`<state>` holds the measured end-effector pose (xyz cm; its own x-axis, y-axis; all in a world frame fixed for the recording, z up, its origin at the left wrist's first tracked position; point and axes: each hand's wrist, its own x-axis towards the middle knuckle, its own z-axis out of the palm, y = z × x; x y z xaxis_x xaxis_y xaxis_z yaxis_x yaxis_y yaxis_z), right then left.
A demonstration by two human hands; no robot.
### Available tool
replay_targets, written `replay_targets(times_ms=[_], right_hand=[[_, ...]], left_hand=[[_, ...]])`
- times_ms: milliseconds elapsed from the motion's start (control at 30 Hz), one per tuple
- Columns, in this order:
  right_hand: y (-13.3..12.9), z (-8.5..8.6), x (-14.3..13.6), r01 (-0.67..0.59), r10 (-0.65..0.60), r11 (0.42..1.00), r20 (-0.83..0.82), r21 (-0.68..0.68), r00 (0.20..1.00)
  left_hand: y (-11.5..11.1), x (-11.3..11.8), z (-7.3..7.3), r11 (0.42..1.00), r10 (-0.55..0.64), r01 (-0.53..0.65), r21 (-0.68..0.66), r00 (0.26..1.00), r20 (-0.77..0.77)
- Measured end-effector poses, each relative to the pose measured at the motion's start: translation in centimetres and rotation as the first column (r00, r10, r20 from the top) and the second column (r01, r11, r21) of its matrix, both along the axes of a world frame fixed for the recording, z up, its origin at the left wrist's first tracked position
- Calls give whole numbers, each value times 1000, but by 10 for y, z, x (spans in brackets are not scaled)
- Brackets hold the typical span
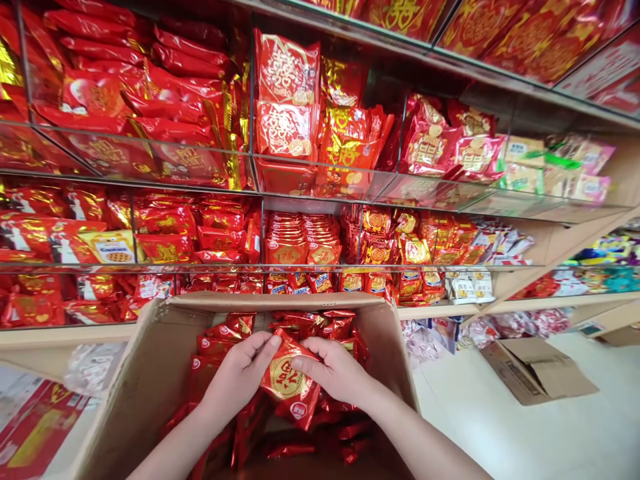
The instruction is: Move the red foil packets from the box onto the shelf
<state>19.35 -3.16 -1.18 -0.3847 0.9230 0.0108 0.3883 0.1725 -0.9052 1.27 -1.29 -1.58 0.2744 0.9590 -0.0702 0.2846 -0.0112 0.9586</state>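
Between both hands is a red snack packet (289, 381) with a round gold emblem, held tilted over an open cardboard box (135, 393). My left hand (240, 373) pinches its upper left edge between thumb and fingers. On the other side, my right hand (340, 370) grips it, the thumb lying across the front and the fingers hidden behind. Below and around the hands, many similar red packets (213, 343) lie loose in the box. Shadow hides much of the box's bottom.
Shelves with clear dividers rise ahead, filled with red packets (287, 250) and paler ones (470, 285). A flattened-looking carton (537, 370) lies on the floor at right. Plastic-wrapped goods (93, 367) sit under the shelf at left, near a red printed box (40, 427).
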Motion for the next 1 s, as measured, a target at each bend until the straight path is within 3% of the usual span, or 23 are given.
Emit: replay_targets(times_ms=[133,333,433,500,600,767,867,1000], right_hand=[[-2,-4,-2,16,-16,1000,-7,7,1000],[-6,3,-3,-61,59,998,-103,-14,993],[-7,4,-7,-26,-8,993,-293,-111,956],[-6,5,-8,50,-132,978,-417,-202,900],[-1,12,-3,94,-184,972,-448,-214,875],[12,27,10,39,-43,999,-259,-21,965],[14,25,11,11,-21,998,-178,-54,984],[19,35,17,18,-34,997,-221,-73,975]], left_hand=[[-3,4,-5,997,39,-34,70,997,-73],[-6,-2,6,984,-24,53,169,985,-168],[-6,-3,5,995,33,-39,96,997,67],[-6,-3,5,1000,-13,17,-17,969,248],[-5,-3,6,981,-102,138,-139,965,242],[-2,-5,12,994,-59,67,-85,993,99],[1,-10,10,997,2,9,-75,989,145],[4,-15,8,977,212,-198,-78,938,272]])
